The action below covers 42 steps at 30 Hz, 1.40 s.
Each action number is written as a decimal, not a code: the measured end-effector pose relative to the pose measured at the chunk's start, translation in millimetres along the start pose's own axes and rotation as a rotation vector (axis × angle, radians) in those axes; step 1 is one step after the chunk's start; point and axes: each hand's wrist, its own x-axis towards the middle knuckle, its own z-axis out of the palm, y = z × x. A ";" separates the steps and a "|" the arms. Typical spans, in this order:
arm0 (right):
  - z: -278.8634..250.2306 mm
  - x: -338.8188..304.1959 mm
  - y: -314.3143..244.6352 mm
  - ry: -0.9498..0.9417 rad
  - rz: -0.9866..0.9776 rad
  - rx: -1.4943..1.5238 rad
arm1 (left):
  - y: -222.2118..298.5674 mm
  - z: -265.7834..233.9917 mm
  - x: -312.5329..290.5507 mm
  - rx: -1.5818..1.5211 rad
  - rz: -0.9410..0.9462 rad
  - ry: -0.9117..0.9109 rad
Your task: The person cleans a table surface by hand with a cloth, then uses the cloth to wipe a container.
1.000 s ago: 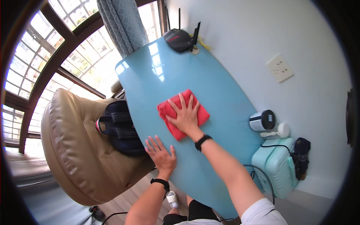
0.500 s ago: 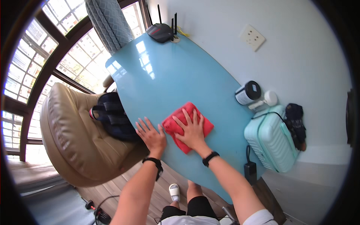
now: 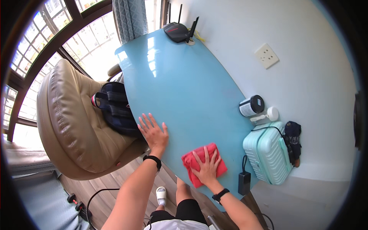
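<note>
A folded red cloth [image 3: 188,160] lies on the glossy blue tabletop [image 3: 184,92], close to its near edge. My right hand [image 3: 207,168] presses flat on top of the cloth, fingers spread, and covers its middle. To the left, my left hand [image 3: 154,135] rests palm down on the bare tabletop by the left edge, fingers apart and holding nothing. Both wrists wear black bands.
A tan leather chair [image 3: 80,126] with a dark backpack [image 3: 115,111] stands against the table's left side. Along the right edge are a black-lidded canister [image 3: 251,106], a mint case [image 3: 268,153] and a black power adapter [image 3: 244,183]. A black router [image 3: 177,32] sits at the far end.
My right hand and the red cloth have moved nearer to me and slightly right. The left hand stays by the left edge. The whole view has shifted and turned a little.
</note>
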 end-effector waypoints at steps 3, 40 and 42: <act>-2.6 104.7 -18.9 0.104 -0.105 0.038 | 0.1 -8.0 -2.6 -0.018 -0.003 -0.017; 13.5 -76.2 -0.7 -0.019 0.315 0.040 | 3.2 -0.7 -2.0 0.060 0.019 -0.048; 20.7 -73.4 1.8 -0.033 0.307 0.025 | 1.9 1.0 -0.3 0.064 0.022 -0.054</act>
